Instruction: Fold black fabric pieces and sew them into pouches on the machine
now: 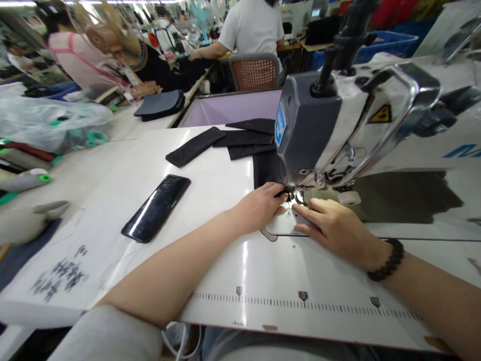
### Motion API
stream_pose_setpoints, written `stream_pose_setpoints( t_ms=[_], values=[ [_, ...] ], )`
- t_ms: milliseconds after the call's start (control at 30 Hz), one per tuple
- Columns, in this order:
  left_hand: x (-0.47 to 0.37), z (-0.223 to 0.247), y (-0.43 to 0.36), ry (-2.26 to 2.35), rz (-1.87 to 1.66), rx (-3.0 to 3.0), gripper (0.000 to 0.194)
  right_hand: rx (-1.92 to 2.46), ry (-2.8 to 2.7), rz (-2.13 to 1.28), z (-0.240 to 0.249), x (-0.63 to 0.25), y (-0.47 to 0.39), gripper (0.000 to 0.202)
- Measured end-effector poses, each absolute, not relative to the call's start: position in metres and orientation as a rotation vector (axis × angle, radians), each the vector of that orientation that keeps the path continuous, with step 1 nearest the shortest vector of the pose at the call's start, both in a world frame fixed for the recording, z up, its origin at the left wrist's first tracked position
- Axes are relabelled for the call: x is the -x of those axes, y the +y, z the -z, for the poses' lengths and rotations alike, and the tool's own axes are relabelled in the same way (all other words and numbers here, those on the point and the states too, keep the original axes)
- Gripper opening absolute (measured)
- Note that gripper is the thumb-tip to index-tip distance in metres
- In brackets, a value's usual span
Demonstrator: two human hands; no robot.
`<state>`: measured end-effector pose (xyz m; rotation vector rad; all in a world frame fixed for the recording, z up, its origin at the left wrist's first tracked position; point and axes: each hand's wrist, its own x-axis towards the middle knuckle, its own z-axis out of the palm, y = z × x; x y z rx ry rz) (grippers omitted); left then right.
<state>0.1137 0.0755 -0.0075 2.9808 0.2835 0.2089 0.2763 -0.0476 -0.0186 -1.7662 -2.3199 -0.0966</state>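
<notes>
Across the white bench (210, 260), left of the sewing machine (310, 115), black fabric pieces (195, 146), seemingly shaped already; amount left unclear. At the needle, left hand (259, 206) by dark cloth (280, 193), grip impossible to tell; right hand (336, 225) with fingers slightly spread, empty. Open room towards the front edge.

On your worktop (218, 260), the phone (156, 208) lies left of the sewing machine (308, 125), fabric pieces (197, 146) between them, farther back.
</notes>
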Motion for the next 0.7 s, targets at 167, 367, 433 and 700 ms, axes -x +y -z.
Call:
stream_pose_setpoints(
  t_ms=[167, 367, 433, 700],
  values=[
    [-0.115, 0.007, 0.075, 0.279, -0.201, -2.994, 0.026, 1.767, -2.332, 0.106, 0.018, -0.276, -0.048, 0.041],
    [-0.115, 0.01, 0.079, 0.311, -0.236, -3.031, 0.029, 1.753, -2.317, 0.092, 0.017, -0.275, -0.047, 0.038],
    [-0.114, 0.007, 0.073, 0.35, -0.229, -3.051, 0.031, 1.725, -2.304, 0.071, 0.016, -0.276, -0.048, 0.036],
    [-0.103, -0.007, 0.022, 0.235, -0.048, -3.14, 0.023, 1.504, -2.307, -0.034, 0.012, -0.281, -0.056, 0.034]
  ],
)
